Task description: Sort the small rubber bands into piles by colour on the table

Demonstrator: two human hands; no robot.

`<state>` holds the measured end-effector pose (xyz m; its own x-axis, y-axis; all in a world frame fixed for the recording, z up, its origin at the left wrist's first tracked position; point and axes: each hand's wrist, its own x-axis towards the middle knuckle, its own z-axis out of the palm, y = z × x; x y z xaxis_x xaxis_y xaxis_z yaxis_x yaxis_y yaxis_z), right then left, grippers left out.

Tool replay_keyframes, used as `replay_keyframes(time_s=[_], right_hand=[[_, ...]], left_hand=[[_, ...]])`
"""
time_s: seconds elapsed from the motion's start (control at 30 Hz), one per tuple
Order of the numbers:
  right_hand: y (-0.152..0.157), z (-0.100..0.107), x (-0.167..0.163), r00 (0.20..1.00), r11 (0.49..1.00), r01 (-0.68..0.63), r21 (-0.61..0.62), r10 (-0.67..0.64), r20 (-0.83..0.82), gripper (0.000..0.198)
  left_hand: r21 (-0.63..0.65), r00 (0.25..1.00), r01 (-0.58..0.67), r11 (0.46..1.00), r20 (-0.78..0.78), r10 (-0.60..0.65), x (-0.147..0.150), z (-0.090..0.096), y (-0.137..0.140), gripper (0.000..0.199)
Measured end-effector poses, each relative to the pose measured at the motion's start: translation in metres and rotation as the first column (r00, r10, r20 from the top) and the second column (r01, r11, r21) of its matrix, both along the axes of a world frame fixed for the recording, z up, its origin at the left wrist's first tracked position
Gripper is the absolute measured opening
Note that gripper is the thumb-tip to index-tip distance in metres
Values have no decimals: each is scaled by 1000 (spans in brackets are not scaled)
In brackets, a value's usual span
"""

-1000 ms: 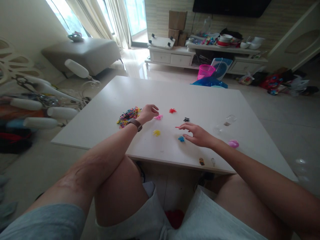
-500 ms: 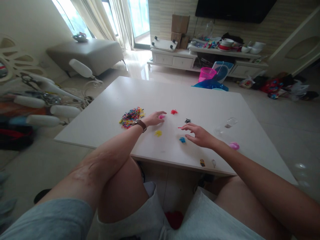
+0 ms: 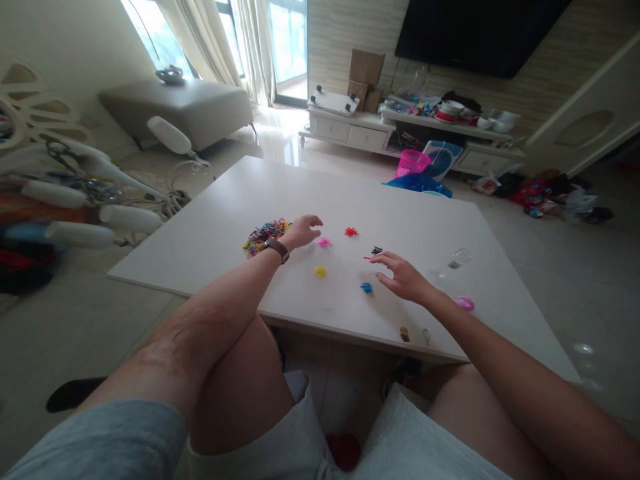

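thin red stick (image 3: pixel 367 258) near the middle of the frame, pinched by the right hand (image 3: pixel 406 280), little pink pile (image 3: pixel 325 243) left of it, left hand (image 3: pixel 301 233) spread just beside that pile, white desk (image 3: pixel 285 183) below

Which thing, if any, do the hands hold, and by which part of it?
The right hand holds a thin red stick by its right portion, left tip free; nothing shows in the left hand.
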<state>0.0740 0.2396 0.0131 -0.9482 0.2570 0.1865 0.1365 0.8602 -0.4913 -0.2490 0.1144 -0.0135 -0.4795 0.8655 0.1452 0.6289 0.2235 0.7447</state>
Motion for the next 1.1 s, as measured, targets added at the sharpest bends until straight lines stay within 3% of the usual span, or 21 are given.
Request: replay_keyframes(time_s=[0.2,0.43,0.6,0.73,0.83,1.1], right_hand=[[32,-17,-27,991,984,125,130,-130,33,34],[68,-37,-98,938,941,314,123,-327,111,40],[76,-51,-126,924,930,353,105,-364,118,33],[77,-53,-127,927,934,340,107,-353,131,27],[75,-45,-118,930,934,339,112,-350,109,31],[58,-1,-58,986,971,164,175,-167,5,23]], left_hand=[[119,954,-296,948,-10,300,-15,15,-15,24],[129,905,-420,898,-15,426,-36,17,-39,21],[93,858,-514,853,39,512,-50,17,-60,22],[53,840,-541,839,62,538,-59,12,-74,21],[-12,855,-514,858,72,514,-62,7,-82,18],[-175,930,-350,920,58,364,-54,-8,-79,6]])
